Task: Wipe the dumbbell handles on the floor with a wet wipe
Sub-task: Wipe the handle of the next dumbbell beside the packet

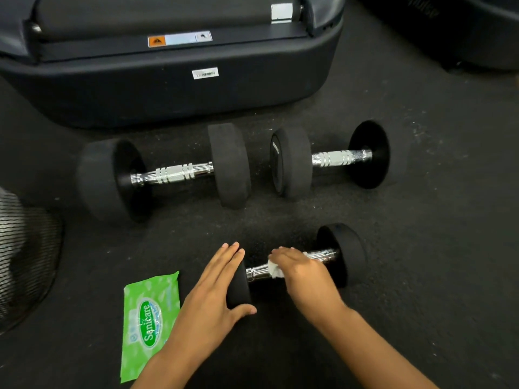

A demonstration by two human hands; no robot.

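Note:
Three black dumbbells with chrome handles lie on the dark rubber floor. The nearest, smallest dumbbell (345,251) lies in front of me. My left hand (213,293) rests flat on its left weight, fingers spread over the top and thumb under the edge. My right hand (300,272) is closed over the chrome handle (257,272), pressing a white wet wipe (275,269) onto it. Beyond lie a large dumbbell (165,174) at the left and a medium dumbbell (331,158) at the right, untouched.
A green pack of wet wipes (150,318) lies on the floor left of my left arm. The dark base of a treadmill (174,88) stands behind the dumbbells. A mesh fan grille (25,254) is at the left edge.

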